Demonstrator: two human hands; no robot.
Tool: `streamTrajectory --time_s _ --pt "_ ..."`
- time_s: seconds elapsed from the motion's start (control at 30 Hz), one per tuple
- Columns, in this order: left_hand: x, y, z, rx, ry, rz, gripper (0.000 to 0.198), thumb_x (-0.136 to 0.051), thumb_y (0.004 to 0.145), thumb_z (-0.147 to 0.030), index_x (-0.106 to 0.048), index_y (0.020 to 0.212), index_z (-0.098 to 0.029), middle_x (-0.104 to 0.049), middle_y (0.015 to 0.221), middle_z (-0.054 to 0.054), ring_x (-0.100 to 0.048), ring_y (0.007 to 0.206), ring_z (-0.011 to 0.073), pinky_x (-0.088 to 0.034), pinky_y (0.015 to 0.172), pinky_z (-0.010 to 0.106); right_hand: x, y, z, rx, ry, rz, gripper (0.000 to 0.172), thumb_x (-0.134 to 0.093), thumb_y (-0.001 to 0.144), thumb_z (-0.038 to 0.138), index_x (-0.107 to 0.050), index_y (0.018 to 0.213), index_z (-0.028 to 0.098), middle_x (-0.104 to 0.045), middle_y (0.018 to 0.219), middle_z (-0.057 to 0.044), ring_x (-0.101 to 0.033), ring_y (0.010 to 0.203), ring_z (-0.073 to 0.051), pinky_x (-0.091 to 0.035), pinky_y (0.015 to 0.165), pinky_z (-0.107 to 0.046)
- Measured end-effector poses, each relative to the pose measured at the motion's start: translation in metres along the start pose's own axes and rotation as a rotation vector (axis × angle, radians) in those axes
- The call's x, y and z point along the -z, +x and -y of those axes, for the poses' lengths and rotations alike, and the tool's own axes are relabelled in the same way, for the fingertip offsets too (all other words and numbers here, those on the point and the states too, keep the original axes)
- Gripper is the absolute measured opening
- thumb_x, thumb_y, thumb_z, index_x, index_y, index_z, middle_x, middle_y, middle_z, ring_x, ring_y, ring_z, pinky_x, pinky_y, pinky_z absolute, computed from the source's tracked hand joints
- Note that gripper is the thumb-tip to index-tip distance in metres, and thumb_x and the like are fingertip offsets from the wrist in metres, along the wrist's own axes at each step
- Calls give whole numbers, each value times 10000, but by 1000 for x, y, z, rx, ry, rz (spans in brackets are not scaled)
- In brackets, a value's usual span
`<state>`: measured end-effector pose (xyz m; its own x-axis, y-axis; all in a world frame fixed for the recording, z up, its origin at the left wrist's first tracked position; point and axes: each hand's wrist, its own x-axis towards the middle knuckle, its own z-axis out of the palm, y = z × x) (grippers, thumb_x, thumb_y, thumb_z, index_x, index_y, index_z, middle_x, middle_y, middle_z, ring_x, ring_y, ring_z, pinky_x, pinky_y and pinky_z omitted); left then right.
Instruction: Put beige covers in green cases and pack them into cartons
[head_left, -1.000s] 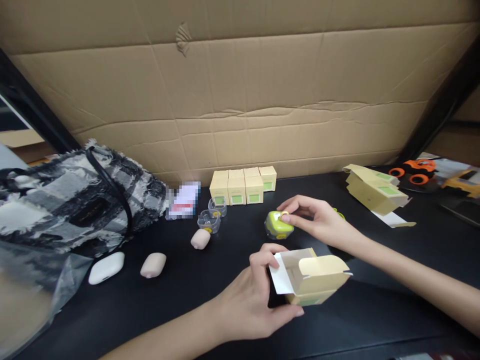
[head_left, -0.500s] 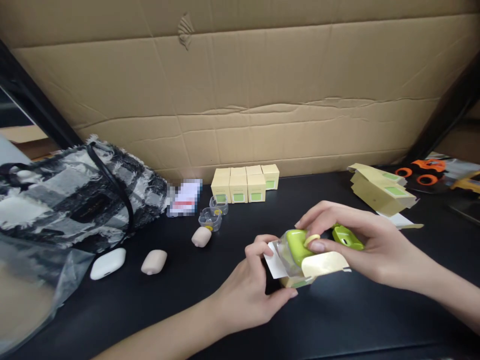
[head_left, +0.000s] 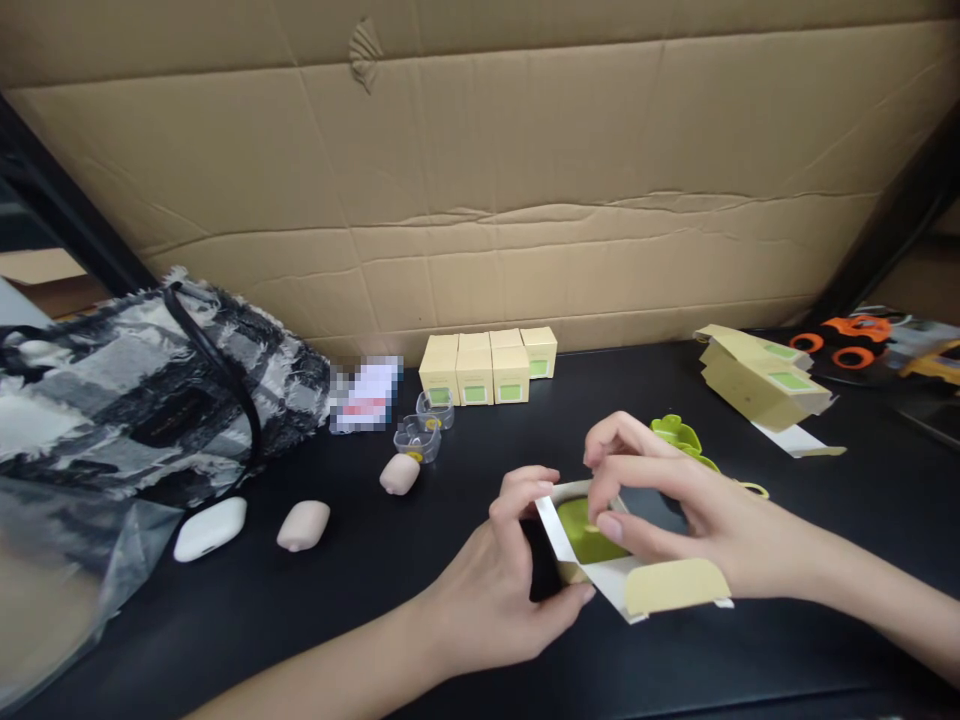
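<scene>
My left hand (head_left: 517,575) grips a small pale-yellow box (head_left: 571,574), thumb low at the front and fingers at the back. The box's top is open, with a white side flap and a rounded yellow flap (head_left: 676,587) folded outward. Inside sits a glossy green case (head_left: 579,543), sunk below the rim. My right hand (head_left: 660,505) is over the opening, thumb and fingers curled close together at the case; what their tips hold is hidden. Under the right palm shows a dark grey area I cannot make out. Behind that hand lie bright green pieces (head_left: 675,432), partly covered.
Several yellow boxes (head_left: 474,370) stand against the cardboard wall. Nearby are clear plastic shells (head_left: 418,438), beige cases (head_left: 304,525) and a white case (head_left: 211,529). A checked bag (head_left: 150,390) is on the left; an opened box (head_left: 757,375) and orange toy parts (head_left: 855,345) are on the right.
The green case has gone down into the box from above its opening. My right hand has shifted slightly right, and the yellow flap has swung lower and outward. My left hand stays around the box.
</scene>
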<state>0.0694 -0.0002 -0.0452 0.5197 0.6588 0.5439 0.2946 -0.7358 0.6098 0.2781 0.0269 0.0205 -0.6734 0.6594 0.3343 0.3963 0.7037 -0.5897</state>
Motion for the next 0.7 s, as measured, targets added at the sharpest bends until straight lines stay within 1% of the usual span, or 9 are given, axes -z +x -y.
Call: streamTrajectory --time_s 0.07,0.13,0.2,0.27,0.37,0.43,0.47,0.57,0.7 --pt "0 0 0 8 -3 10 762 -649 762 -171 -114 1292 -286 -332 1301 159 -409 1273 300 -476 944 474 2 0 0 26 4 -32 71 -547 897 266 -616 887 255 -488 961 -33 -568 907 -154 -507 809 -277" --pt "0 0 0 11 -12 14 798 -667 734 -170 -111 1295 -287 -326 1301 153 -403 1273 305 -469 952 478 5 -1 0 61 33 -93 116 -518 915 254 -617 975 267 -514 943 -31 -577 870 -145 -518 769 -255" --pt "0 0 -1 12 -15 -8 854 -702 699 -194 -103 1301 -286 -314 1311 153 -376 1288 327 -437 981 510 7 -2 -2 82 71 -157 155 -477 938 253 -601 1031 268 -569 929 -33 -600 876 -154 -526 754 -252" --pt "0 0 -3 12 -23 -52 873 -717 687 -213 -103 1303 -289 -305 1329 154 -372 1287 337 -418 993 527 7 -4 -6 71 119 -185 194 -426 966 288 -585 1077 272 -619 959 -42 -632 883 -169 -540 737 -259" --pt "2 1 -5 20 -56 -87 766 -668 738 -173 -140 1277 -305 -364 1312 124 -467 1216 276 -456 964 463 7 -5 -11 77 189 -175 291 -390 970 422 -558 1150 269 -639 1027 -67 -668 825 -187 -566 681 -275" --pt "4 2 -7 38 -47 -52 705 -637 762 -145 -181 1279 -296 -419 1279 104 -516 1165 234 -473 953 411 7 -5 -11 124 182 -168 317 -467 929 469 -555 1149 258 -630 1043 -78 -664 852 -206 -567 703 -296" --pt "6 3 -9 47 -27 -22 673 -625 770 -136 -217 1284 -283 -443 1262 96 -520 1160 223 -469 963 397 7 -5 -10 153 161 -170 302 -520 908 449 -557 1135 254 -625 1038 -76 -653 888 -213 -560 731 -304" --pt "11 6 -13 72 33 46 580 -625 763 -139 -340 1256 -246 -470 1241 90 -474 1211 225 -437 1010 382 8 -3 -6 199 81 -178 185 -604 875 295 -581 1053 252 -613 992 -49 -615 933 -186 -528 777 -276" --pt "15 8 -17 125 11 79 484 -640 761 -183 -414 1187 -225 -446 1253 102 -469 1216 232 -447 1004 367 5 0 -5 164 60 -172 85 -588 891 239 -622 965 263 -589 982 -26 -589 923 -143 -494 806 -234"
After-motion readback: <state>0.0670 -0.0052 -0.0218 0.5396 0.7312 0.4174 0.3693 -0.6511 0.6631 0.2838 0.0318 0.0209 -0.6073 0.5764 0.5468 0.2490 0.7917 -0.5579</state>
